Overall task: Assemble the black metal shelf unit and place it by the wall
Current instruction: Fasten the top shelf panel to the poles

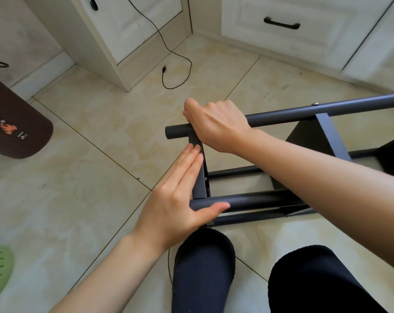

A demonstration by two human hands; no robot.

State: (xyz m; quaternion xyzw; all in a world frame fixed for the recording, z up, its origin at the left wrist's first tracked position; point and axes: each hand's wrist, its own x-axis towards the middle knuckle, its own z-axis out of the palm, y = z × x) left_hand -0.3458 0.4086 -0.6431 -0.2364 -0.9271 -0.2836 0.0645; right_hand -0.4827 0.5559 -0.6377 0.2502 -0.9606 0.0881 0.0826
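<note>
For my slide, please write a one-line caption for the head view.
Right hand grips a round black metal shelf tube while the flat left hand presses the short flat black crossbar.

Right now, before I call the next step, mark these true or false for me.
1. The right hand grips the upper tube. True.
2. The left hand lies flat against the crossbar. True.
3. The shelf unit stands upright by the wall. False: it lies on its side on the floor.
4. The cable is plugged into the frame. False: its plug lies loose on the floor.
</note>
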